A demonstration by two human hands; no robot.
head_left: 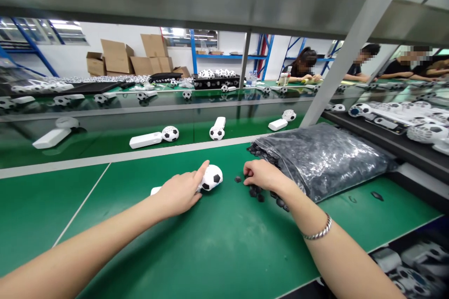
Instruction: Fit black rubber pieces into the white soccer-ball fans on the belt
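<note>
My left hand (180,191) is closed round a white device with a soccer-ball head (212,177), its white handle end showing at the left of my wrist. The device rests on the green work surface (210,247). Over a pile of small black pieces (257,194), my right hand (257,174) has its fingers drawn together; what they hold, if anything, is hidden. One loose black piece (238,179) lies between the ball and my right hand. Beside that hand, black pieces spill from the mouth of a clear plastic bag (329,159).
Beyond the near surface, several similar devices (170,134) lie on a green conveyor. A slanted metal post (354,42) rises behind the bag. A black tray (396,135) of ball parts stands at right, more parts lie at lower right. Several people sit across the line.
</note>
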